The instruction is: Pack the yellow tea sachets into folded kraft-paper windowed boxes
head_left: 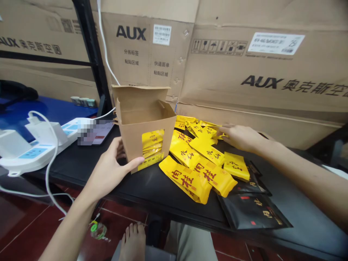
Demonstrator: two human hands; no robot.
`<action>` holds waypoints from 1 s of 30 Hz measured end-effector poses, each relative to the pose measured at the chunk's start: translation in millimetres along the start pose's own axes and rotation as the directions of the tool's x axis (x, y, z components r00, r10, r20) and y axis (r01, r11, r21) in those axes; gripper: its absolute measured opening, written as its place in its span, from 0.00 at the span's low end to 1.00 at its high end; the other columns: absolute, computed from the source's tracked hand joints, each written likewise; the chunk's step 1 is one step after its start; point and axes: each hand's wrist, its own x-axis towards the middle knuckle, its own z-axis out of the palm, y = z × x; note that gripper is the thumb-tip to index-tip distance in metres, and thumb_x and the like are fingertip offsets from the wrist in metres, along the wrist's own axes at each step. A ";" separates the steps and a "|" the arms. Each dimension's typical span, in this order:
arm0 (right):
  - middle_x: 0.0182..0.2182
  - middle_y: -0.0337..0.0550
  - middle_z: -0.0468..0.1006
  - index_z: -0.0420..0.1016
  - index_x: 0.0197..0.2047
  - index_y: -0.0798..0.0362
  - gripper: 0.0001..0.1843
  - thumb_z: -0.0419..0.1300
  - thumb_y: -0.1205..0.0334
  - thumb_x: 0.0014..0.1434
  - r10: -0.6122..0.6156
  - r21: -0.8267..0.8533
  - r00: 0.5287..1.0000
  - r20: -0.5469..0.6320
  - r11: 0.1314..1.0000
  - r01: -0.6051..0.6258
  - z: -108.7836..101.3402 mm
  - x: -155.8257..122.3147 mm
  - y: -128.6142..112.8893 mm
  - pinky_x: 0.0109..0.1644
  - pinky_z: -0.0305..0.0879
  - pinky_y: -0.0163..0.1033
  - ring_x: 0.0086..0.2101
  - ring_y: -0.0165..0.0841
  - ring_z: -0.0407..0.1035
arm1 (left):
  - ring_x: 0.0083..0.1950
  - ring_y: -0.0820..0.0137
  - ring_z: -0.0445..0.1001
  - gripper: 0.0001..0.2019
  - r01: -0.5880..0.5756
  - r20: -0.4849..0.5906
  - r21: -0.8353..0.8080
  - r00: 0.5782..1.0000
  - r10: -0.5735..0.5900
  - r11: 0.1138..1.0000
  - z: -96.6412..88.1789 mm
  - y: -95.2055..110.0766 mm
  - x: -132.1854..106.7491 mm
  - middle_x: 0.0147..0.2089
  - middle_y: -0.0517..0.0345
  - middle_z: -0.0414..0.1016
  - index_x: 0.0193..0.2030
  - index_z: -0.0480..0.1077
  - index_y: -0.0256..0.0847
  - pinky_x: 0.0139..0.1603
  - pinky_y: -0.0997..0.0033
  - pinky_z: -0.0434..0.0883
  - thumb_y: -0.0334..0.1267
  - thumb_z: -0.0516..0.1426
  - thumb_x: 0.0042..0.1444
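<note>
"Two hands on our list: what does each do?"

"Our left hand [107,170] grasps the corner of the kraft paper box [146,125], thumb across its front wall. Our right hand [237,137] lies open right of the box, fingertips on yellow tea packets [190,174]."

"And the box?"

"Upright on the table [174,206], stacked packets [152,146] showing through its window; black foil packets [251,212] lie further right."

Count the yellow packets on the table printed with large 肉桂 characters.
2. One yellow 肉桂 packet lies at the pile's front, right of the kraft paper box; another lies beside it, to its right. More may be hidden underneath.
</note>
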 end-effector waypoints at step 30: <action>0.54 0.54 0.76 0.82 0.57 0.49 0.18 0.57 0.53 0.71 0.193 0.109 0.979 -0.067 0.977 -0.185 41.2 -20.8 -0.2 0.38 0.62 0.42 0.49 0.45 0.74 | 0.66 0.49 0.78 0.36 0.085 -0.047 0.043 0.995 -0.083 0.995 0.2 4.8 -3.4 0.67 0.50 0.78 0.63 0.68 0.49 0.72 0.43 0.73 0.54 0.72 0.50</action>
